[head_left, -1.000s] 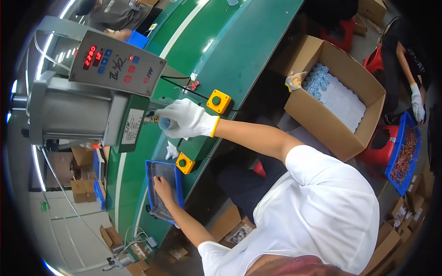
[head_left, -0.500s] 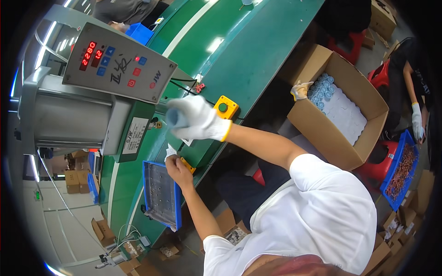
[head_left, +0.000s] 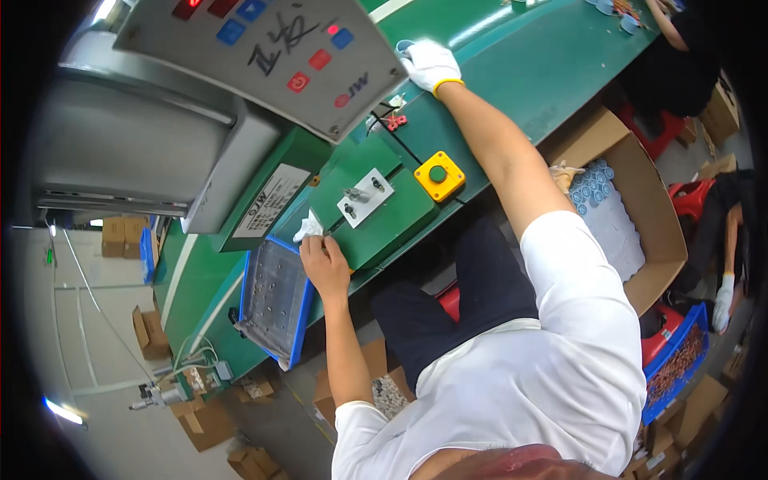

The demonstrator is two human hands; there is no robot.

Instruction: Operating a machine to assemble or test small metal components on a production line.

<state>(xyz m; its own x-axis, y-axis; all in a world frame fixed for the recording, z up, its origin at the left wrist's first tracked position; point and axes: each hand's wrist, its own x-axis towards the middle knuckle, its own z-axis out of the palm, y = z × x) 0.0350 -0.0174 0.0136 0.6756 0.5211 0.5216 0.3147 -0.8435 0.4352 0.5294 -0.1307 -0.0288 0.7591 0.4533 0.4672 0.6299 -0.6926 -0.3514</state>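
My right hand (head_left: 432, 66), in a white glove with a yellow cuff, reaches out over the far part of the green bench. Its fingers close round a light blue round cup-like part (head_left: 405, 46), mostly covered by the glove. My left hand (head_left: 325, 264) is bare and rests at the near edge of the press's green base, pinching a crumpled white cloth (head_left: 308, 226). Between the hands, a metal fixture plate (head_left: 366, 198) with a central post and black bolts sits on the green base. Beside it stands a yellow button box (head_left: 439, 176) with a green button.
The press's control box (head_left: 272, 60) and grey cylinder (head_left: 148, 132) loom at the left. A blue tray (head_left: 298, 320) with small parts lies near my left forearm. At the right stands an open carton (head_left: 660, 264) holding light blue cylinders. Co-workers sit farther right.
My right hand has moved away from the press to the far bench, carrying the blue part. My left hand stays by the base with the cloth. The view has shifted, uncovering the fixture.
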